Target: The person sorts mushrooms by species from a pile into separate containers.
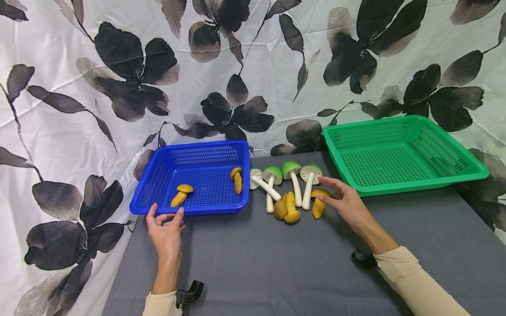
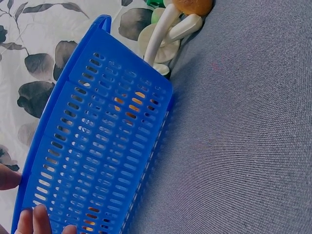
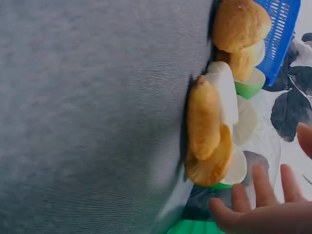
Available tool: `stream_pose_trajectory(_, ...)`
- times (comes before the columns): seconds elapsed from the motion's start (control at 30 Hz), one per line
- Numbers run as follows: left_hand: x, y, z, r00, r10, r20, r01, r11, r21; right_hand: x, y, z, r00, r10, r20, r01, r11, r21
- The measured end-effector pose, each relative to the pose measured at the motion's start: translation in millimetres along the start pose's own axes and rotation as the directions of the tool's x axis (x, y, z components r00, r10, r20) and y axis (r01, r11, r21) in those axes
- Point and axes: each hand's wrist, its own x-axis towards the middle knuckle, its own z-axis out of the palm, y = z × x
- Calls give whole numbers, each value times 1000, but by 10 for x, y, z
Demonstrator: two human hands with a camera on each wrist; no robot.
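My left hand (image 1: 165, 230) holds the front rim of a blue basket (image 1: 189, 213), near its left corner. In the left wrist view, fingertips (image 2: 41, 219) lie against the basket's outer wall. Inside are two yellow-brown mushrooms, one at the left (image 1: 181, 195) and one by the right wall (image 1: 237, 181). My right hand (image 1: 348, 204) hovers beside a yellow-brown mushroom (image 1: 318, 208) on the table, its fingers spread and holding nothing. The right wrist view shows a gap between fingers and mushroom (image 3: 204, 119). Two more yellow-brown mushrooms (image 1: 291, 215) lie together to its left.
Several green-capped mushrooms (image 1: 292, 169) with white stems lie in a row behind the yellow-brown ones, between the baskets. A green basket (image 1: 411, 188) with nothing in it stands at the back right. Floral cloth (image 1: 253, 66) hangs behind the grey table (image 1: 276, 272).
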Motion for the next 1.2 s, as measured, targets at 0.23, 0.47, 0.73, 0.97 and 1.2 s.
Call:
stream_pose_trajectory(0.23, 0, 3, -4, 1000, 17, 9, -17, 999, -36, -28, 49, -6, 993, 117, -27, -117, 993, -28)
stream_pose_trajectory(0.47, 2, 18, -7, 1000, 9, 19, -8, 999, -37, -5, 93, 4, 974, 227, -11, -227, 969, -94)
stream_pose_trajectory(0.73, 8, 10, -4, 1000, 8, 12, -8, 999, -31, 84, 145, 10, 970, 244, -10, -242, 960, -141)
stream_pose_trajectory(0.97, 5, 2, -7, 1000, 14, 12, -14, 999, -31, 149, 158, 24, 966, 259, 3, -254, 951, -177)
stream_pose_trajectory(1.2, 7, -6, -14, 1000, 13, 11, -13, 999, -32, 195, 160, 24, 956, 292, 23, -281, 938, -204)
